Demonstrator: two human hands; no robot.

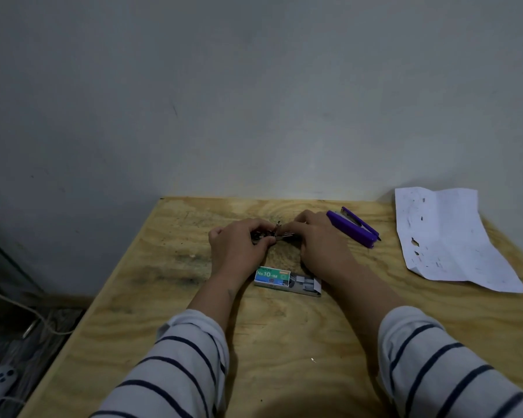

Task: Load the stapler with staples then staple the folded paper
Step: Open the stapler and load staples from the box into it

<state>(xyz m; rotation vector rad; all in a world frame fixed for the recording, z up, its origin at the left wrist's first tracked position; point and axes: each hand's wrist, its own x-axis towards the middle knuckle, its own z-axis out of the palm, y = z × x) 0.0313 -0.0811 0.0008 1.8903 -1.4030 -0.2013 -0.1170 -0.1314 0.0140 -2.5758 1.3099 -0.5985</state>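
Hidden: a small dark metal stapler (271, 233), mostly covered by fingers, is lying far centre on the table (169, 297).
Hands: left hand (239, 245) and right hand (317, 242) are meeting, both pinching it.
Around: staple box (286, 280) is sitting open just near the hands; purple stapler (352, 227) right; folded paper (447, 236) far right.

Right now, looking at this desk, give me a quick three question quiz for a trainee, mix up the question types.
1. True or false: the purple stapler lies on the table, outside both hands.
2. Multiple choice: the staple box is A) sealed shut, B) slid open with staples showing, C) upside down on the paper.
3. Fill in: the paper lies to the person's ____ side.

Key: 1 true. 2 B. 3 right. Note: the left hand and right hand pinch small metal pieces between them; whether these are staples is unclear.
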